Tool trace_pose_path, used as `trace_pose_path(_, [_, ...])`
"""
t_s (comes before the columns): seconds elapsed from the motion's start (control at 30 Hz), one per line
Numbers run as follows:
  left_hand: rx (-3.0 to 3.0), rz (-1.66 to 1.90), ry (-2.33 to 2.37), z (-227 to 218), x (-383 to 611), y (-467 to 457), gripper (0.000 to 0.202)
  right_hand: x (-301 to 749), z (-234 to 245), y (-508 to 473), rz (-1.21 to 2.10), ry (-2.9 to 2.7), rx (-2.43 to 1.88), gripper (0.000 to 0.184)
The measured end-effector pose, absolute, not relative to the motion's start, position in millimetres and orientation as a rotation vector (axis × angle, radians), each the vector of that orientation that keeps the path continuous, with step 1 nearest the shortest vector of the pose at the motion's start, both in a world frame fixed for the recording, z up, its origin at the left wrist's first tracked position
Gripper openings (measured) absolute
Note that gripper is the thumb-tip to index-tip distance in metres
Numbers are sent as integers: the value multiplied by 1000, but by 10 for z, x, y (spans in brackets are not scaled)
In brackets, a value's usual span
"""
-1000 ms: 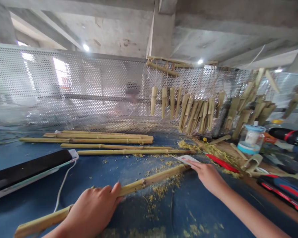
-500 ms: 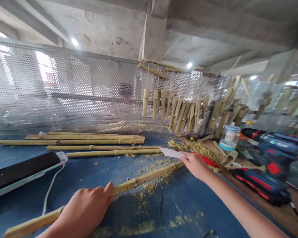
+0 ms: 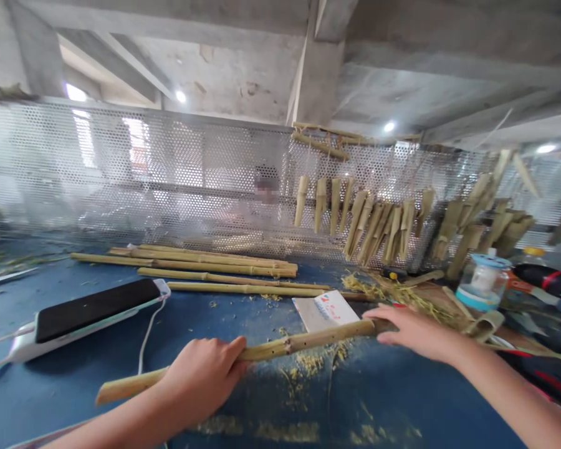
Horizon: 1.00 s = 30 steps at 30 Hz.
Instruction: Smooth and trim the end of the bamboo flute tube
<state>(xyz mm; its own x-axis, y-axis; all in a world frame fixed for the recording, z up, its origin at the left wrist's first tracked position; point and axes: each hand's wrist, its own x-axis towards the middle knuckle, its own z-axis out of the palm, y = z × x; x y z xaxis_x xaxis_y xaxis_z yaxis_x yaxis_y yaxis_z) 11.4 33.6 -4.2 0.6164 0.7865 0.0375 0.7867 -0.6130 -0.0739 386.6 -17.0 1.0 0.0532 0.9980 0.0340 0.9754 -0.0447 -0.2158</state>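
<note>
- A knobbly, straw-yellow bamboo pole [image 3: 280, 349], dotted with small dark holes and ringed by raised nodes, lies crosswise in front of the person, held in both hands above a blue work surface [image 3: 402, 399].
- The closed left hand [image 3: 203, 377] grips the pole midway, fingers curled over the top, with the near end jutting out beyond it.
- The right hand [image 3: 416, 330] cups the far end, fingers stretched over it and hiding the tip.
- Loose yellow bamboo shavings [image 3: 311, 365] lie scattered on the blue surface directly below the pole.
- A folded white paper card with red print [image 3: 325, 310] lies just behind the pole, near the right hand.
- Four long, slim bamboo poles [image 3: 206, 265] lie side by side farther back.
- A long black-and-white electronic device [image 3: 91, 318] sits to the left, trailing a white cable [image 3: 144, 343].
- Cut bamboo pieces [image 3: 374, 218] hang on strings from a perforated metal screen [image 3: 121, 168], with a blurred person [image 3: 266, 193] beyond it.
- At right stand a clear jar with a blue lid [image 3: 484, 284] and a black-and-red cordless drill [image 3: 546, 284].
</note>
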Motion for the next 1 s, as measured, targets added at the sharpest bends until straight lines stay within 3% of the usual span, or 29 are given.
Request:
trace_pose_path(0.1, [-2827, 10, -1397, 22, 103, 318, 30, 3909, -46, -225, -7, -2073, -2137, 28])
trace_pose_path(0.33, [-2775, 28, -1355, 19, 44, 348, 29, 3798, 97, -106, 154, -2103, -2072, 16])
trace_pose_path(1.0, [-2809, 28, -1126, -170, 101, 205, 34, 2910, -151, 1738, -10, -2337, -2050, 30])
